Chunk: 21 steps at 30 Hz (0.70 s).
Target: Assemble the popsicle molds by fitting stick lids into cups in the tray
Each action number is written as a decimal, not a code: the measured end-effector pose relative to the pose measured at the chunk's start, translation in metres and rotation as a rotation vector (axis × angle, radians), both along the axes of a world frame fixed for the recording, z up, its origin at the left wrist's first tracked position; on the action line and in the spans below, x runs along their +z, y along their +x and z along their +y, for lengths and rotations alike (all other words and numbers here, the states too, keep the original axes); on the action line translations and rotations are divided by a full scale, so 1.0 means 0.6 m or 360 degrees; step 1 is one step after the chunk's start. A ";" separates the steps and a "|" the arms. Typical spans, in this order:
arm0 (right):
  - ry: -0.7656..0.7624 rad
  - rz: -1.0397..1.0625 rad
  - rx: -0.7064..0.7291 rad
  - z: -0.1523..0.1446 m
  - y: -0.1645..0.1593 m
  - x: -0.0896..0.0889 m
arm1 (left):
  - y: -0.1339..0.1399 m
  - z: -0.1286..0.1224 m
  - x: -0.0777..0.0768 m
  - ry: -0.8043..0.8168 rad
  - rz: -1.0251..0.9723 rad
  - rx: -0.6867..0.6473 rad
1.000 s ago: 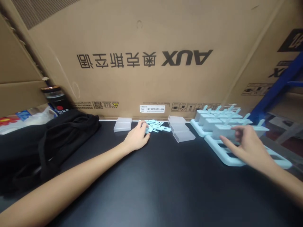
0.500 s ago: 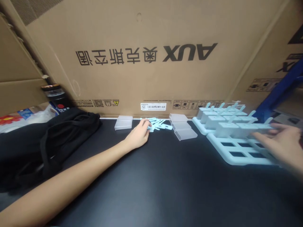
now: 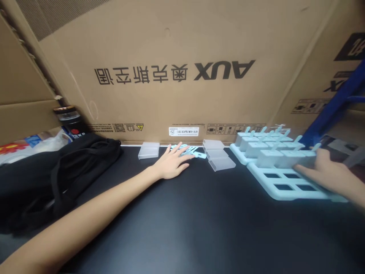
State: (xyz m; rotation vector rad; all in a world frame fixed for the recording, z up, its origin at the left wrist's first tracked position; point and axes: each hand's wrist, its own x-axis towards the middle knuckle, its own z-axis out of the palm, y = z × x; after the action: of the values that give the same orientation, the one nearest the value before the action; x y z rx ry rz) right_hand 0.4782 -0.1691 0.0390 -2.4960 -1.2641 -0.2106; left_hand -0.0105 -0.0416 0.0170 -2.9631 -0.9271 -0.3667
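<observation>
My left hand (image 3: 172,163) lies with its fingers spread over a small pile of light-blue popsicle sticks (image 3: 200,155), covering part of it. My right hand (image 3: 327,173) is at the right side of the light-blue rack (image 3: 281,196), thumb and fingers around a popsicle mold (image 3: 309,161) at the end of the nearest filled row. Its fingertips are partly hidden behind the mold. Several more popsicle molds (image 3: 269,159) stand upright in the rack, with blue stick handles rising from their tops. The rack's front slots nearest me hold nothing.
Loose translucent mold cups (image 3: 221,163) lie right of the sticks, and another cup (image 3: 149,150) lies to the left. A large cardboard box (image 3: 171,102) walls the back. A black bag (image 3: 85,171) and a dark bottle (image 3: 70,121) are at left; a blue metal bar (image 3: 330,110) is at right.
My left hand has gone from curled fingers at the sticks' edge to fingers spread over them. My right hand has settled lower around the end mold. The view has shifted slightly.
</observation>
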 end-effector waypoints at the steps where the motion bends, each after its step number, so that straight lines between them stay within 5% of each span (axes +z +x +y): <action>1: -0.0116 0.0003 0.0001 0.002 0.000 -0.001 | 0.005 0.006 0.001 -0.0002 0.0029 -0.0045; 9: -0.0245 -0.0230 0.0026 -0.005 -0.034 -0.009 | 0.048 0.052 -0.008 -0.0207 0.0038 -0.0180; 21: -0.0199 -0.0471 0.0025 -0.012 -0.048 -0.008 | 0.047 0.048 -0.009 -0.0174 -0.0195 -0.0274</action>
State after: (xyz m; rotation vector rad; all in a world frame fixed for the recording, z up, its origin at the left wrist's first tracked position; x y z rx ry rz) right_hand 0.4495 -0.1760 0.0341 -2.6318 -1.4494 -0.5293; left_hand 0.0176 -0.0126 0.0116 -3.1620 -0.7249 -0.5240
